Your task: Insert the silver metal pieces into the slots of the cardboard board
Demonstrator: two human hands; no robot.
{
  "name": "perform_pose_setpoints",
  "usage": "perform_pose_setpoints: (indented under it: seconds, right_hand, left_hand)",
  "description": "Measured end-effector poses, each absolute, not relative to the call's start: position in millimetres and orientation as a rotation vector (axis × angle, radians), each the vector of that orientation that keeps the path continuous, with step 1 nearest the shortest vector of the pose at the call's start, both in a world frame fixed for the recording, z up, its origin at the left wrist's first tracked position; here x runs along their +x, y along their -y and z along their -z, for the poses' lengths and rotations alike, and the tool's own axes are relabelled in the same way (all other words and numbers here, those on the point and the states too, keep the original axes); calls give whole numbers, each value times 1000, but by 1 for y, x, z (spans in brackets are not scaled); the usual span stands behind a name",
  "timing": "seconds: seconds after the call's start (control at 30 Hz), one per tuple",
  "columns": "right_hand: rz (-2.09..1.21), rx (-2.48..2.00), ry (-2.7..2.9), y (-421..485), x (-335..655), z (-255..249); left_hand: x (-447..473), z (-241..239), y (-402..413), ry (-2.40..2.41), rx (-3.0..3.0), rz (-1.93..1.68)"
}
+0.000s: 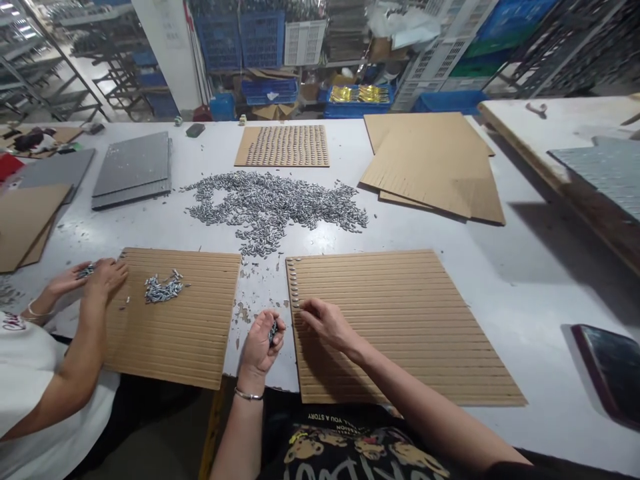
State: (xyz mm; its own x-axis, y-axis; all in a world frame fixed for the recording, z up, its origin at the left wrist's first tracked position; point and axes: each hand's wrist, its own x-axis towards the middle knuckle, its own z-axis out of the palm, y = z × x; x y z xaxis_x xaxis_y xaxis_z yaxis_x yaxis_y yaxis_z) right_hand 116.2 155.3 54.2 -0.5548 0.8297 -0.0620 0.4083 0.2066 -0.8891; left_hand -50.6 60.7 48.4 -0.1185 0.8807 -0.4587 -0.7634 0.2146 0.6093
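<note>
The left hand [261, 343] is curling closed around a few small grey metal pieces [273, 331] just off the near left edge of a grooved cardboard sheet [400, 327]. The right hand [325, 322] is pinching its fingertips narrowly on one piece at the sheet's left edge, beneath a short column of pieces [294, 283] already sitting in the grooves. A big loose pile of the same shiny pieces [273, 207] is lying further up the white table [525, 280]. To the left, a co-worker's hands [95, 275] are resting on another grooved sheet [175, 317] carrying a small heap [163, 288].
</note>
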Motion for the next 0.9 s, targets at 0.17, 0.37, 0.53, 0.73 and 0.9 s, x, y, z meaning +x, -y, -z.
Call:
perform_pose_setpoints:
  seconds: [0.17,0.37,0.53,0.73,0.9]
  right_hand:
    - [-1105,-1159,2207,-154,105,-57]
    - [-913,-1267,2304,-151,96,-53]
    - [-925,-1442,2271,-151,94,-51]
    - [-1022,-1241,2141,-146,101,-66]
    - [-950,-926,2332,-126,100,-89]
  left_hand:
    - [-49,-46,-64,-969,144,-1399]
    - [-45,-46,-67,-1009,79,-1439]
    - [-46,-49,-69,-979,10,-1412]
    - [-41,-58,-67,-1035,118,-1447]
    - [-26,-63,-63,-1166,125,-1389]
